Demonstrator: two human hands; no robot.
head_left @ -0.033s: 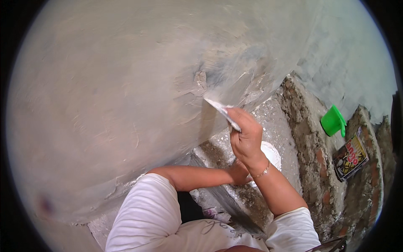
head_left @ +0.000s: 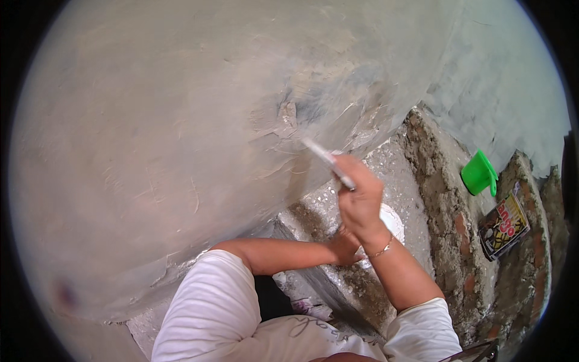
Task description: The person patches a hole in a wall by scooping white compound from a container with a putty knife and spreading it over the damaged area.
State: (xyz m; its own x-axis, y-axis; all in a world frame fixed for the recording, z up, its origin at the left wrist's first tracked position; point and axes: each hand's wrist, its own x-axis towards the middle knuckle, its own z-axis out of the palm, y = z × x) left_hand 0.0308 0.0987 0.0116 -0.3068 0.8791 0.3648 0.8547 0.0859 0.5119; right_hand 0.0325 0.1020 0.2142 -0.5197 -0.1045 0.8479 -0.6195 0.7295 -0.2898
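My right hand [head_left: 360,202] is closed round a thin, flat scraper [head_left: 327,160] smeared white, seen nearly edge-on and slightly blurred. The scraper's far end points at a rough, freshly smeared patch [head_left: 288,117] on the grey plastered wall [head_left: 151,120]; whether it touches cannot be told. Lower down, my left hand [head_left: 345,246] grips the edge of a round white tub [head_left: 393,222] on a speckled concrete step. My right wrist and forearm hide part of that tub and some of the left fingers.
Rough brick-and-concrete steps [head_left: 443,199] run along the right. A green plastic mug [head_left: 478,174] stands on one, with a dark printed packet [head_left: 505,226] in front of it. The wall meets the step along a ragged edge.
My right hand and the scraper have moved slightly right and down, and the scraper has turned more edge-on. My left hand has stayed at the tub.
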